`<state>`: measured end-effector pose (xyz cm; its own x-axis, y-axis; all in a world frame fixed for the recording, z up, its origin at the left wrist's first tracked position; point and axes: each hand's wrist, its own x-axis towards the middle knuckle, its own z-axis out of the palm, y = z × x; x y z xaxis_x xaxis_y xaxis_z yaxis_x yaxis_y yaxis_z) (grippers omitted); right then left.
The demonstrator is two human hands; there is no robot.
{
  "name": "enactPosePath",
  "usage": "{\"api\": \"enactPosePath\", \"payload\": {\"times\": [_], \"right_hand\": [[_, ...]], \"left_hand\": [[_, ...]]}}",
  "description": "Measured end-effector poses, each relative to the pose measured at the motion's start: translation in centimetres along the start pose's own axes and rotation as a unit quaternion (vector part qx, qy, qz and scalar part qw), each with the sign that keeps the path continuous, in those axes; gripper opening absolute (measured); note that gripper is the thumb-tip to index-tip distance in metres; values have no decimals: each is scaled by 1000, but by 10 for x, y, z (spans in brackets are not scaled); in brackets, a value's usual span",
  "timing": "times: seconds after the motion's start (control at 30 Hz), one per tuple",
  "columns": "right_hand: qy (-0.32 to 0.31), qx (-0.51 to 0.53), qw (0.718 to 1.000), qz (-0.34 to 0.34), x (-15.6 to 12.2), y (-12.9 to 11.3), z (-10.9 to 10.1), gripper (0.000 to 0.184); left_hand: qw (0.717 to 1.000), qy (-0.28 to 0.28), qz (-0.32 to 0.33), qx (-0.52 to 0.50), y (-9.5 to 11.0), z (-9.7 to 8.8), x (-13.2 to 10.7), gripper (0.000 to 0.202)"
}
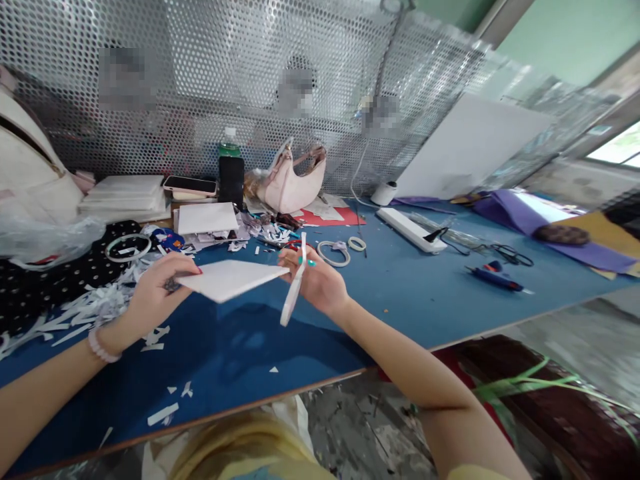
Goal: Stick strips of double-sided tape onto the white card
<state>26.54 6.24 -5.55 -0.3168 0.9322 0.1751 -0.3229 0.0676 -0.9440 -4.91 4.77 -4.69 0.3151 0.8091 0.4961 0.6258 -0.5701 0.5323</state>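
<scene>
My left hand [155, 287] pinches the left corner of a flat white rectangular card [233, 279], holding it tilted above the table. At the card's right end is my right hand [323, 280], palm partly turned up and fingers curled. A narrow white roll of tape [294, 293], seen nearly edge-on, hangs from those fingers. Whether the right fingertips also touch the card's edge, I cannot tell. Below the hands, the blue table [240, 353] carries their shadow and a few white paper scraps [163, 415].
Tape rings [334, 253] lie beyond my right hand. Paper offcuts [95, 307] heap up at left. White cards [207, 218], a pink handbag [295, 180] and a phone [190, 185] line the back. A white power strip [411, 230] and blue glue gun [495, 277] lie at right.
</scene>
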Motion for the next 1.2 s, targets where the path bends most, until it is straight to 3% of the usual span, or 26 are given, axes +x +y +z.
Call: {"api": "enactPosePath", "payload": {"times": [0.13,0.3,0.5,0.6,0.8,0.87,0.9,1.0,1.03,1.1,1.2], "right_hand": [[13,-44,999,-23,5,-1,-9,23],[-37,-66,996,-40,4,2,-10,33],[-63,-103,990,-69,2,5,-8,45],[-57,-126,986,-88,2,9,-7,44],[-67,-199,969,-130,-5,14,3,33],[-101,-283,940,-162,-10,19,11,22],[-125,-346,910,-193,-13,22,15,15],[-206,-513,779,-297,-20,31,26,10],[-227,-537,749,-315,-21,34,29,13],[-257,-560,717,-326,-22,36,32,16],[-274,-567,703,-329,-21,35,34,17]], "left_hand": [[995,-72,69,24,-3,6,-3,19],[964,-212,144,74,-9,18,-7,47],[938,-289,171,92,-18,10,-4,59],[937,-294,181,60,-24,7,-1,52],[963,-223,149,42,-15,13,-2,30],[972,-190,134,33,-4,16,-5,29],[977,-171,125,25,2,17,-7,29],[986,-127,109,1,17,19,-12,28],[987,-118,107,-11,20,19,-13,28],[988,-108,106,-36,24,20,-15,27],[986,-103,116,-61,24,22,-16,19]]}}
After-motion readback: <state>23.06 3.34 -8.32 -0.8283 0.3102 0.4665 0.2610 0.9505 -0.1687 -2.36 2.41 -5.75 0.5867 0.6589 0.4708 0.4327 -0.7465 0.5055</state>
